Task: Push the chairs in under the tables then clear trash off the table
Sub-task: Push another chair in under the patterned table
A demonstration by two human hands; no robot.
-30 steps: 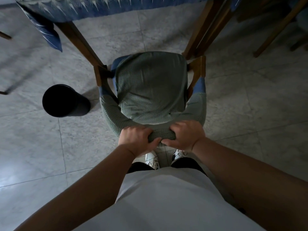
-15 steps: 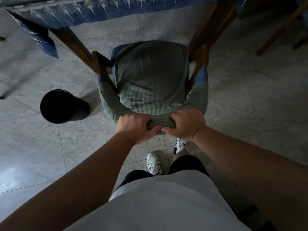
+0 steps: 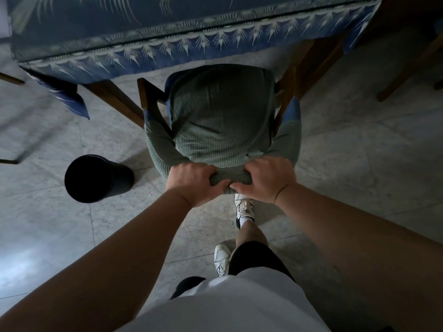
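Nearest the body, left hand (image 3: 191,182) and right hand (image 3: 268,179) both clench the chair (image 3: 223,116) top rail, over a draped green sweater (image 3: 221,130). Chair faces away, seat front at the table (image 3: 167,27) edge, between its legs.

A wooden chair (image 3: 223,116), green sweater draped over its back, sits partly under the blue-clothed table (image 3: 167,32).
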